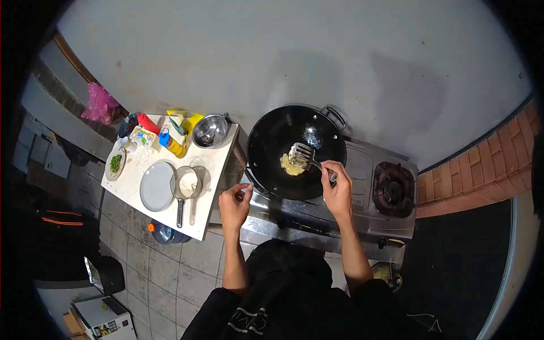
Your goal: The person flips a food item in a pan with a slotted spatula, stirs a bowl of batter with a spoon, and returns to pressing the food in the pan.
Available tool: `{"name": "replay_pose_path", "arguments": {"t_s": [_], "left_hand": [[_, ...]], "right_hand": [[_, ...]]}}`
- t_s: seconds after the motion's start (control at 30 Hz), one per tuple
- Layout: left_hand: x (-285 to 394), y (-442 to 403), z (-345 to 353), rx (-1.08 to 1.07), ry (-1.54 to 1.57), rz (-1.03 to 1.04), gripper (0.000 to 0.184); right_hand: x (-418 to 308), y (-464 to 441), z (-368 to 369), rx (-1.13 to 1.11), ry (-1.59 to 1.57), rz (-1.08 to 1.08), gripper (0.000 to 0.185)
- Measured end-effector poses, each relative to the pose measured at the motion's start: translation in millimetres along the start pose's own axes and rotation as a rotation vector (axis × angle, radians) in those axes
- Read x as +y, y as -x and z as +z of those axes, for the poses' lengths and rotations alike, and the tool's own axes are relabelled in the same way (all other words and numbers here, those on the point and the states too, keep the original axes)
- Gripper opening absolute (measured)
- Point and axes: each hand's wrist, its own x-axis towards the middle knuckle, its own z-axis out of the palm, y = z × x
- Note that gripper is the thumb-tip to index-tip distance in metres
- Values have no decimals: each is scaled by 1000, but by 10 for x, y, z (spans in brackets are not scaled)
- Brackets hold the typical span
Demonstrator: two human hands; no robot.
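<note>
Head view.

Item: right hand [337,187], closed, fingers and thumb wrapped round the handle of a slotted metal spatula [303,155]. Spatula head lies low in the wok, at the upper edge of the food.

Item: left hand [234,205], fingers partly curled, thumb close to the fingertips, at the near left handle [256,181] of the wok. Whether it grips or touches that handle cannot be told.

Item: yellowish food [290,166], one small irregular piece, inside the black wok [272,136], near its middle. Wok stands on the left part of a steel stove [362,161]; bare burner [393,190] to the right.

Item: white table [127,190], left of the wok, bearing a grey plate [156,187], strainer [187,183], metal bowl [209,131], yellow bottle with blue cap [172,144], and dish of chopped greens [115,165].

Markings: pale lettering on the black shirt [266,300], illegible; raised lettering on the stove, partly readable at most; bottle label too small to read.
</note>
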Motion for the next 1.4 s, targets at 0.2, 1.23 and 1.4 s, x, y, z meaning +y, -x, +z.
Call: {"name": "replay_pose_path", "arguments": {"t_s": [0.2,1.23,1.4], "left_hand": [[-15,-19,-38,12,-1,-2,27],[32,-14,-35,1,-16,-5,26],[40,-18,-38,3,-7,0,25]], "right_hand": [[-2,18,50,5,29,-32,11],[25,36,-11,32,-140,91,8],[92,24,-29,45,27,-41,7]]}}
